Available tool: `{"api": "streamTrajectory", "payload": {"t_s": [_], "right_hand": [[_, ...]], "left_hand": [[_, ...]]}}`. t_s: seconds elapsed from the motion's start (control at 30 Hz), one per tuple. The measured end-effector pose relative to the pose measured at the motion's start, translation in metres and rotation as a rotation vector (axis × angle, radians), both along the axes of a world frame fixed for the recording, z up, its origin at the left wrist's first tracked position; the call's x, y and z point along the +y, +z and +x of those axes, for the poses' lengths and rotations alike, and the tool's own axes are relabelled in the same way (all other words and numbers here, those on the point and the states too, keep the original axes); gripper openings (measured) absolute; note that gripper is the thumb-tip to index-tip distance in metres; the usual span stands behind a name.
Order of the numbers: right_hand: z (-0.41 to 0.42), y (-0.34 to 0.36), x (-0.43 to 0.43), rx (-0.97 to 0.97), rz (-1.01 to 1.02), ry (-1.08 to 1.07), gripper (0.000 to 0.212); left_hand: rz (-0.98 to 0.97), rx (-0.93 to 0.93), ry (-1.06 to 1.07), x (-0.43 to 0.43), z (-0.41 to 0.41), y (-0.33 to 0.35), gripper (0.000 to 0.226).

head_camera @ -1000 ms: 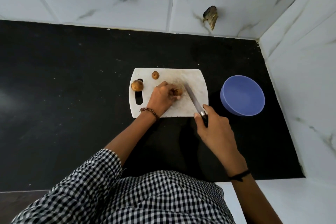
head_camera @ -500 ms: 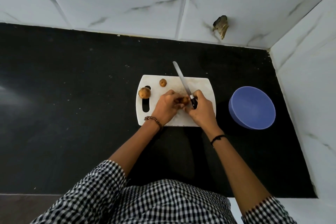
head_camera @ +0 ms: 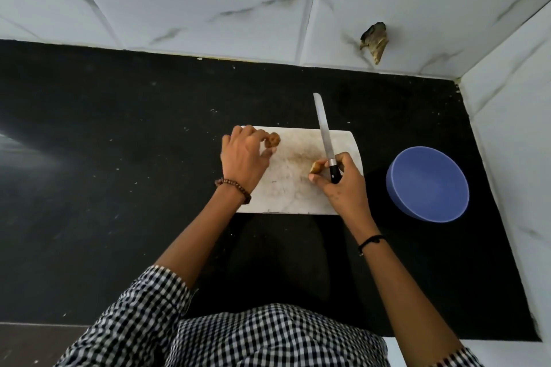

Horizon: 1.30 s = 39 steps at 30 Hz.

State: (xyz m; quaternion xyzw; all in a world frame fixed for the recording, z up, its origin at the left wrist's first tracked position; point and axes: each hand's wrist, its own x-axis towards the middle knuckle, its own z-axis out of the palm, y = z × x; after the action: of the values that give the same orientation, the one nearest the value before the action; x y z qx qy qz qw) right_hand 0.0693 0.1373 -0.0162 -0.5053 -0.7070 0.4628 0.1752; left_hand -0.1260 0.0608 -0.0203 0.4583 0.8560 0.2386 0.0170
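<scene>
A white cutting board (head_camera: 298, 191) lies on the black counter. My left hand (head_camera: 243, 158) is over the board's far left corner, with its fingers and thumb curled round a small brown potato (head_camera: 272, 140). My right hand (head_camera: 343, 185) grips the black handle of a long knife (head_camera: 325, 134), whose blade points away from me over the board's right side. The same hand's fingertips pinch a cut potato piece (head_camera: 315, 168) beside the handle. Any other potato is hidden under my left hand.
A blue bowl (head_camera: 428, 183) stands on the counter just right of the board. White marble-patterned tiled walls close the counter at the back and right. A broken hole in the wall (head_camera: 374, 42) sits above the back right corner.
My left hand left the potato at mid-board and moved to the board's far left corner, onto another potato. My right hand shifted right with the knife and a potato piece.
</scene>
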Motion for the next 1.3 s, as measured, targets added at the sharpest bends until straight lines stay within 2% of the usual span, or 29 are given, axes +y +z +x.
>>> {"api": "streamTrajectory", "payload": {"t_s": [0.13,0.27,0.37,0.47,0.53,0.67,0.87,0.97,1.1,1.3], "right_hand": [[-0.006,-0.001,-0.001,0.004,-0.028,-0.019,0.032],[-0.01,-0.005,-0.002,-0.003,-0.049,-0.015,0.032],[-0.01,-0.007,-0.002,0.012,-0.053,-0.013,0.032],[-0.007,-0.011,-0.002,0.069,-0.093,-0.02,0.033],[-0.004,-0.014,-0.002,0.099,-0.122,-0.03,0.034],[-0.001,-0.013,-0.005,0.091,-0.112,-0.024,0.034],[0.007,-0.013,-0.007,0.016,-0.053,-0.056,0.04],[0.007,-0.012,-0.006,0.013,-0.048,-0.062,0.042],[0.003,-0.01,-0.005,-0.01,-0.041,-0.06,0.045],[0.008,-0.013,-0.013,-0.007,-0.035,-0.124,0.031]], "left_hand": [[-0.175,0.021,0.053,0.01,-0.015,0.0,0.023],[-0.209,-0.027,0.009,0.016,-0.019,-0.002,0.029],[-0.132,0.01,0.019,0.01,-0.015,-0.005,0.034],[0.098,-0.025,-0.062,0.005,-0.003,-0.004,0.019],[0.142,-0.195,-0.214,0.005,0.011,-0.001,0.013],[0.031,-0.654,-0.362,0.005,0.039,0.002,0.033],[0.0,-0.9,-0.299,0.009,0.046,-0.005,0.023],[-0.007,-0.899,-0.353,0.013,0.044,-0.003,0.02],[0.036,-0.724,-0.367,0.023,0.038,-0.008,0.019],[0.054,-0.527,-0.377,0.03,0.03,-0.014,0.022]]}}
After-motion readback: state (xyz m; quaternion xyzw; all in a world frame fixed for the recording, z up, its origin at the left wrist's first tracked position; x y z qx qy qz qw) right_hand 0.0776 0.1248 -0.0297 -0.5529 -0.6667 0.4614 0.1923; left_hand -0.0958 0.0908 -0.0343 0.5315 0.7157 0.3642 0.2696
